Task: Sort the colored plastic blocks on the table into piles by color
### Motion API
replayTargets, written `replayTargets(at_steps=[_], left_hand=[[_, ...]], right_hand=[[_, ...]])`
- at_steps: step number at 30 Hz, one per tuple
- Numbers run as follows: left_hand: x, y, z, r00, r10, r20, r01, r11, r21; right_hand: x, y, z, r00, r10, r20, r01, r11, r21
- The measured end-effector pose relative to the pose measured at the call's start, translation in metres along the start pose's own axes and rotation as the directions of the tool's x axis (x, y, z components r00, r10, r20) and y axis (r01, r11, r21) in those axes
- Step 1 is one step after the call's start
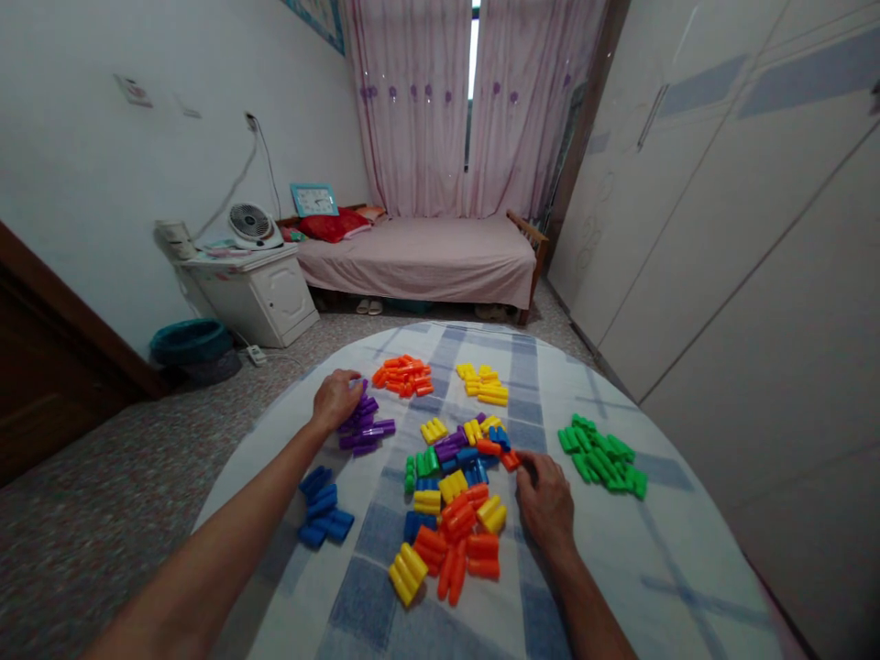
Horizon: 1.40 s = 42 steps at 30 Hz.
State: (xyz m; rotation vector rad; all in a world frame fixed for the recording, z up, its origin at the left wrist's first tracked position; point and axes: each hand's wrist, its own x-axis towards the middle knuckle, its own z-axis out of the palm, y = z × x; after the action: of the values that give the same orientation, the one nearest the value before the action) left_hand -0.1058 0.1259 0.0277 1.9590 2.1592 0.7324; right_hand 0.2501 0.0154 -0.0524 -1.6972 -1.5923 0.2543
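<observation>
The mixed pile of blocks (454, 486) is located at lower center of the frame. At its right edge, my right hand (545, 500) meets an orange block (510, 460) at the fingertips; I cannot tell whether they grip it. Left of center, my left hand (336, 400) is at the upper end of the purple pile (368, 435), fingers curled, grip not discernible. Outward: orange pile (403, 376) and yellow pile (484, 384), center; green pile (602, 456), right; blue pile (324, 509), lower left. Supporting surface: checked tablecloth (680, 559).

glossy purple blocks (375, 429) near mixed-colour pile (457, 520)
</observation>
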Motion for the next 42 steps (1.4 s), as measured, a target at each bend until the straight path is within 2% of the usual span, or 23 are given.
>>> replayTargets(at_steps=[2, 4, 6, 10, 14, 18, 21, 25, 29, 32, 34, 36, 39, 42], left_hand=[[-0.020, 0.026, 0.005, 0.993, 0.115, 0.011, -0.114, 0.993, -0.037], [-0.043, 0.054, 0.015, 0.967, 0.245, 0.074, -0.237, 0.967, -0.097], [-0.065, 0.082, 0.027, 0.893, 0.434, 0.120, -0.400, 0.887, -0.231], [-0.088, 0.130, 0.054, 0.812, 0.561, 0.158, -0.507, 0.814, -0.282], [-0.089, 0.169, 0.078, 0.802, 0.573, 0.171, -0.532, 0.814, -0.235], [-0.090, 0.197, 0.094, 0.827, 0.493, 0.269, -0.501, 0.864, -0.043], [-0.092, 0.207, 0.100, 0.850, 0.436, 0.297, -0.470, 0.881, 0.051], [-0.095, 0.209, 0.101, 0.861, 0.447, 0.243, -0.475, 0.878, 0.066], [-0.099, 0.196, 0.080, 0.869, 0.490, 0.068, -0.485, 0.871, -0.077], [-0.106, 0.163, 0.045, 0.887, 0.446, -0.124, -0.463, 0.861, -0.212], [-0.113, 0.125, 0.021, 0.910, 0.338, -0.242, -0.397, 0.878, -0.266], [-0.120, 0.080, 0.002, 0.934, 0.182, -0.308, -0.273, 0.919, -0.285], [-0.129, 0.013, -0.011, 0.952, -0.052, -0.302, -0.051, 0.944, -0.325], [-0.139, -0.034, -0.010, 0.930, -0.222, -0.293, 0.118, 0.935, -0.335]], right_hand=[[0.000, -0.001, 0.000, 1.000, -0.002, -0.003, 0.002, 1.000, -0.008], [0.000, -0.001, 0.000, 1.000, -0.005, -0.001, 0.005, 1.000, -0.013], [0.000, -0.001, 0.000, 1.000, -0.005, 0.000, 0.005, 1.000, -0.016], [0.000, 0.000, 0.000, 1.000, -0.013, -0.010, 0.013, 1.000, -0.002], [0.000, 0.001, 0.001, 0.999, -0.032, -0.016, 0.032, 0.999, 0.013], [0.000, 0.001, 0.001, 0.999, -0.029, -0.020, 0.029, 1.000, 0.003], [0.000, 0.000, 0.000, 0.999, -0.030, -0.014, 0.030, 1.000, 0.007], [0.000, 0.000, -0.001, 0.999, -0.040, -0.009, 0.040, 0.999, 0.004], [0.001, 0.002, 0.000, 0.999, -0.038, -0.006, 0.038, 0.999, -0.005], [0.001, 0.003, 0.001, 1.000, -0.019, 0.000, 0.019, 1.000, -0.005], [0.000, 0.002, 0.001, 1.000, -0.007, -0.001, 0.007, 1.000, -0.009], [0.000, 0.000, 0.001, 1.000, 0.001, -0.004, -0.001, 1.000, -0.011], [-0.001, -0.001, 0.000, 1.000, 0.003, -0.008, -0.004, 1.000, -0.015], [-0.001, -0.001, 0.000, 1.000, 0.001, -0.008, -0.001, 1.000, -0.022]])
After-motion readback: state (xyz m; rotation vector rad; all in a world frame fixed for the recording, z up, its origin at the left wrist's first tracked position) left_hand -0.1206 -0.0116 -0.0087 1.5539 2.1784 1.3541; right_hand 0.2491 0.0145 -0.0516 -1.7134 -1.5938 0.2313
